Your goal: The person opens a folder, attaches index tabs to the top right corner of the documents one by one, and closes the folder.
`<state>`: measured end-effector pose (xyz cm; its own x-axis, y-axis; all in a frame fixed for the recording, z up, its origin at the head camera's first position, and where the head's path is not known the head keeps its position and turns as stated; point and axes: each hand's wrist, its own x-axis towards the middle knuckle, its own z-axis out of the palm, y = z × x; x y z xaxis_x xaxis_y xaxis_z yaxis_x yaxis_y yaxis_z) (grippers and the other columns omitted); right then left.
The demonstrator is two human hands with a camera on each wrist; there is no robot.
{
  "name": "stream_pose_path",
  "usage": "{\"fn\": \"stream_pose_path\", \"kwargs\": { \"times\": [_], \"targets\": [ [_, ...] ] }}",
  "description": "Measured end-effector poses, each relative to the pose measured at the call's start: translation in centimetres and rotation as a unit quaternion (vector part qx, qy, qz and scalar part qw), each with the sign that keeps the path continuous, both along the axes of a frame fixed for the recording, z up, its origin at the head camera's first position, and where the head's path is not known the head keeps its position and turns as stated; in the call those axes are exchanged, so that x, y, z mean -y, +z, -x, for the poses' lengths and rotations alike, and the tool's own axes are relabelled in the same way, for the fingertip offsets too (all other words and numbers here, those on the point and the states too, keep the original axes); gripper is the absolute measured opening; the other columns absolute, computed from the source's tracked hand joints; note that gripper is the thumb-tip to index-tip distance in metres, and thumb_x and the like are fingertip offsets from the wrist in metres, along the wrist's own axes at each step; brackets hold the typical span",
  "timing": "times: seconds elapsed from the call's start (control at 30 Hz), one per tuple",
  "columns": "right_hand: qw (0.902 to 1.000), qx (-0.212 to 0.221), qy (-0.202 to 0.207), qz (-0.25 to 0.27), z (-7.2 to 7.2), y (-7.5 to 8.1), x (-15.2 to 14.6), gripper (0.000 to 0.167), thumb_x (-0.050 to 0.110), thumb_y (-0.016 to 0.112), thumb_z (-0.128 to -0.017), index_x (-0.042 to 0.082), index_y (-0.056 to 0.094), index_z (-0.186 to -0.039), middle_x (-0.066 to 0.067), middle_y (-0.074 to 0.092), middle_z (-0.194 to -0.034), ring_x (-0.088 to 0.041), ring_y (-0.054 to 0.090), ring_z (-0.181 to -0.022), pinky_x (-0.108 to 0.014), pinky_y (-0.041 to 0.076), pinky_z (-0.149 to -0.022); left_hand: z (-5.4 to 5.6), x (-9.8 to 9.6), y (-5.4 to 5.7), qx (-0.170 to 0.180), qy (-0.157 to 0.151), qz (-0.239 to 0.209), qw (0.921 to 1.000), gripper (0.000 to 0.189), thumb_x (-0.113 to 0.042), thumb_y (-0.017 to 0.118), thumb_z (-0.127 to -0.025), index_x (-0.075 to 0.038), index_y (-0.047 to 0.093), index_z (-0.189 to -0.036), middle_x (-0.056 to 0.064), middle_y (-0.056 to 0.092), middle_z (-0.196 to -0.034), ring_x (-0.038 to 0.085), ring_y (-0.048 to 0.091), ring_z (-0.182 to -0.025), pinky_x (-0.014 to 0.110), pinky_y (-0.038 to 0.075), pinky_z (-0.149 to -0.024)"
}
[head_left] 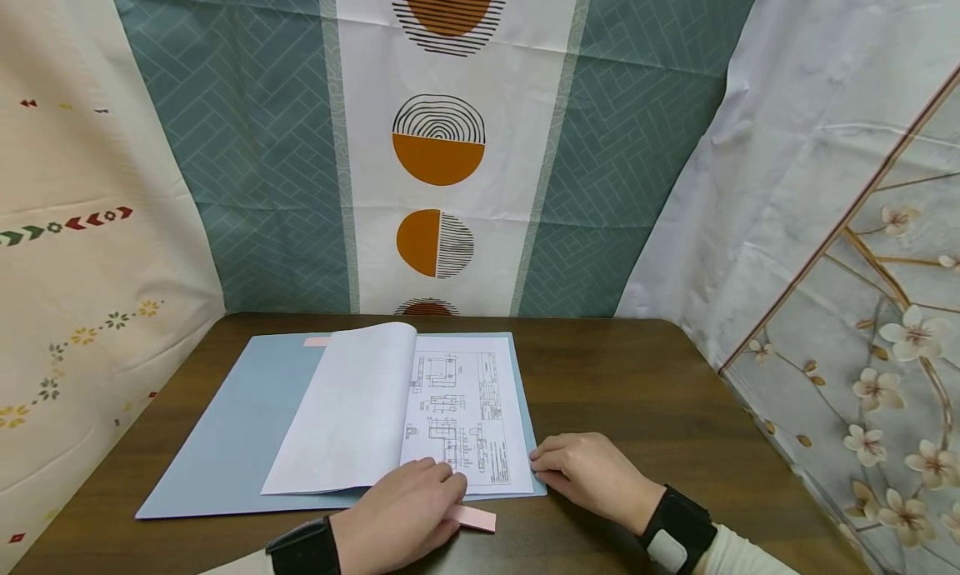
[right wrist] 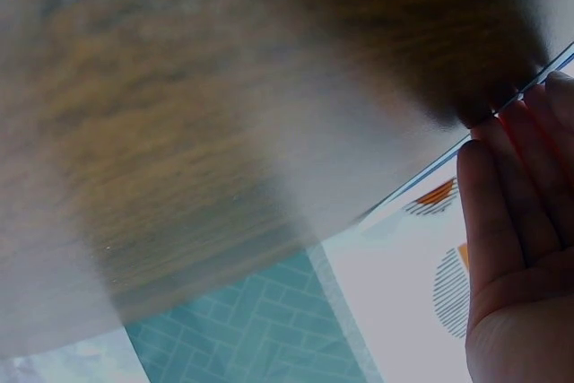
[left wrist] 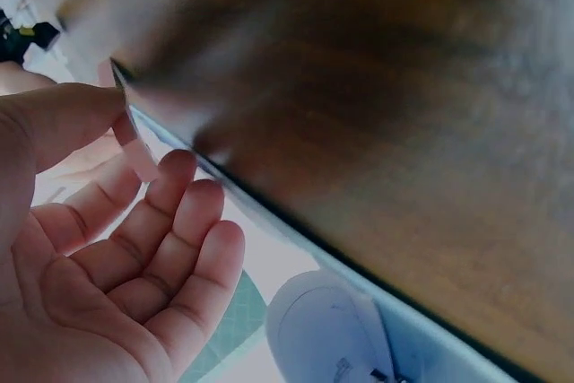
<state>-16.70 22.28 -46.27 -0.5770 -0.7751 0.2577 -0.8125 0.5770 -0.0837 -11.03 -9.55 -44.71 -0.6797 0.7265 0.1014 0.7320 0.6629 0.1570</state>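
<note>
A light blue folder [head_left: 225, 442] lies spread on the table. On its right side sits a stack of white sheets, whose turned-over page [head_left: 341, 417] curls to the left. The page beneath shows a technical drawing [head_left: 472, 392]. My left hand [head_left: 405, 508] is at the front edge of the sheets, pinching a pink paper strip [head_left: 476, 519] between thumb and finger; the strip [left wrist: 139, 157] also shows in the left wrist view. My right hand [head_left: 585, 475] rests at the folder's lower right corner, its fingers [right wrist: 502, 168] touching the edge.
Another pink strip [head_left: 317, 341] lies at the folder's top edge, partly under the turned page. The brown wooden table [head_left: 615, 375] extends to the right of the folder. Patterned cloth hangs behind the table [head_left: 450, 225] and at both sides.
</note>
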Motion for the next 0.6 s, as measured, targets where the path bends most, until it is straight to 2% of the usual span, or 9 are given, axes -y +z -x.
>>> {"fn": "stream_pose_path", "kwargs": {
  "times": [0.17,0.37,0.6],
  "targets": [
    [1.0000,0.004,-0.002,-0.003,0.09,-0.01,-0.02,0.021,0.012,0.093,-0.090,0.015,0.089,-0.110,0.006,0.080,-0.109,-0.008,0.076,-0.095,-0.030,0.064,-0.085,-0.12,-0.24,0.36,0.003,0.005,-0.002,1.0000,0.020,-0.033,0.086,-0.099,-0.021,0.069,-0.103,-0.014,0.056,-0.082,0.005,0.049,-0.074,0.023,0.045,-0.069],
    [0.9999,0.011,-0.009,-0.007,0.04,0.03,-0.01,0.019,0.012,0.092,-0.091,0.015,0.089,-0.109,0.006,0.080,-0.109,-0.007,0.076,-0.096,-0.029,0.063,-0.086,-0.10,-0.26,0.43,0.002,-0.010,-0.007,0.9999,0.014,-0.032,0.084,-0.100,-0.023,0.074,-0.100,-0.015,0.058,-0.084,0.004,0.049,-0.076,0.022,0.044,-0.071],
    [0.9998,0.017,-0.010,-0.007,0.19,0.11,-0.08,0.018,0.013,0.092,-0.092,0.016,0.088,-0.109,0.008,0.080,-0.109,-0.006,0.075,-0.096,-0.029,0.063,-0.086,-0.04,-0.29,0.57,0.003,-0.014,0.013,0.9998,0.014,-0.032,0.088,-0.098,-0.024,0.076,-0.096,-0.017,0.056,-0.080,0.003,0.046,-0.073,0.021,0.042,-0.069]
  ]
}}
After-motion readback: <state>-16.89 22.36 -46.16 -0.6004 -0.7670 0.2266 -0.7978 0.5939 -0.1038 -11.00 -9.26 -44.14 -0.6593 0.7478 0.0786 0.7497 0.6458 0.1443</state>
